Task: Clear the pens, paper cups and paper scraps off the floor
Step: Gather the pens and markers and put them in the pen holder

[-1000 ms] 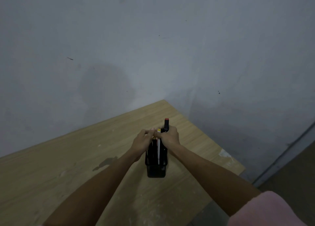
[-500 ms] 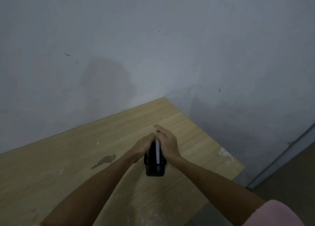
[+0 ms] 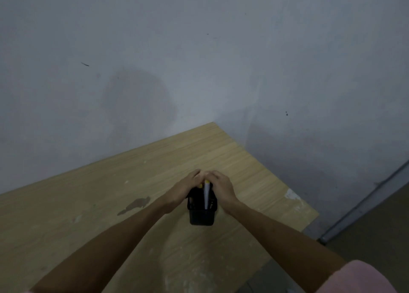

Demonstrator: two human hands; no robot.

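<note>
L grip (image 3: 184,187) + R grip (image 3: 221,186) curled over pens (image 3: 206,194) | black holder (image 3: 201,213) | no legible labels

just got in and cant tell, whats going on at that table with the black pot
A person is standing pens in a black pen holder on the wooden table. The left hand and the right hand both rest over its top, fingers curled over the pen ends. A white pen stands upright inside, with a yellow-tipped one beside it.

Pens (image 3: 206,193) in holder (image 3: 201,213) on table (image 3: 88,204), between hands.
</note>
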